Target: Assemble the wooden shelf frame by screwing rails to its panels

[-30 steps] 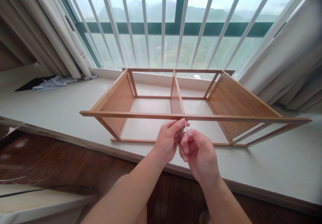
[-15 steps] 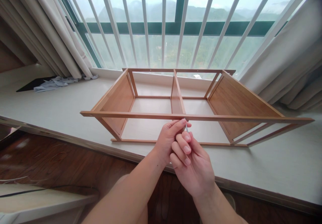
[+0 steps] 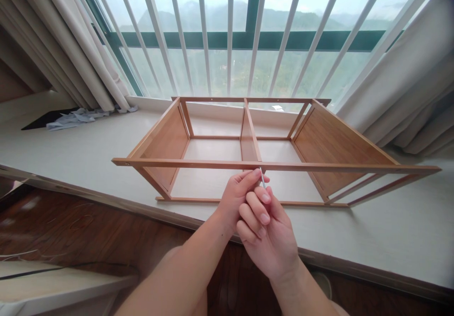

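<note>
A wooden shelf frame [image 3: 198, 163] lies on its side, its long front rail running across in front of me. My right hand [image 3: 271, 240] is closed around a hex key [image 3: 263, 179], of which only a thin silver shaft shows; its other end is hidden in the fingers. The shaft slants up to the rail, where the middle shelf board [image 3: 251, 134] meets it. My left hand [image 3: 239, 195] pinches round the upper end of the shaft, close under the rail. Both hands touch each other, and the tip's exact contact is covered.
The frame rests on a pale window ledge [image 3: 88, 160]. Behind it stands a barred window [image 3: 230, 60] between grey curtains [image 3: 400, 79]. A crumpled pale cloth or paper [image 3: 76, 118] lies on a dark flat item at left. Below is a dark wooden floor [image 3: 88, 226] with a white furniture piece [image 3: 67, 283].
My right hand has shifted slightly left and its fingers have turned a little around the hex key. The left hand and the frame stay nearly as they were.
</note>
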Action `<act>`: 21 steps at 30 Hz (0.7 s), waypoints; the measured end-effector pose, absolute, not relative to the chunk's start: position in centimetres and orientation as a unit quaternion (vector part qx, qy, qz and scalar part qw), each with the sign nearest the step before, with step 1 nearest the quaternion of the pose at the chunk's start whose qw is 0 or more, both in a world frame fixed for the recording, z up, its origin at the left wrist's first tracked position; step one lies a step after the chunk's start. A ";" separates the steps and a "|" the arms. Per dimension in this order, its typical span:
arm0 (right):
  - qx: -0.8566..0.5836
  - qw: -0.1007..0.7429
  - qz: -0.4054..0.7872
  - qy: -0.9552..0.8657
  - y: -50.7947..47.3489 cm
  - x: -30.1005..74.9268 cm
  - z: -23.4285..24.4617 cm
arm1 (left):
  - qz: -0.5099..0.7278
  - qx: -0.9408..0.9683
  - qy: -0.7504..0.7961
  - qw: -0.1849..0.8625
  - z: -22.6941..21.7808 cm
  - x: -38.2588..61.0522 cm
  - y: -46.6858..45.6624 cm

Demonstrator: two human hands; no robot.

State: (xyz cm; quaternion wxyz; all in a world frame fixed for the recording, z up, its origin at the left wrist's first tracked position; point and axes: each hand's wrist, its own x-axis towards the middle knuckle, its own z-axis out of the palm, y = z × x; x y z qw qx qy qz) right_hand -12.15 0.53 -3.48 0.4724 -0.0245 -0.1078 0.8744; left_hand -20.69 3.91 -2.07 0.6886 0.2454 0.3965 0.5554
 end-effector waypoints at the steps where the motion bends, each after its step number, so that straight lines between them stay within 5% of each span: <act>1: -0.028 0.472 0.873 -0.119 0.6 -12.1 -3.5 | 0.565 0.266 0.401 0.671 -2.5 -20.7 4.0; 6: -0.048 0.468 0.865 -0.174 0.9 -11.6 -3.5 | 0.613 0.318 0.417 0.591 -4.0 -20.6 4.2; 21: -0.082 0.436 0.868 -0.222 1.6 -10.4 -4.0 | 0.609 0.304 0.410 0.607 -4.8 -20.2 4.5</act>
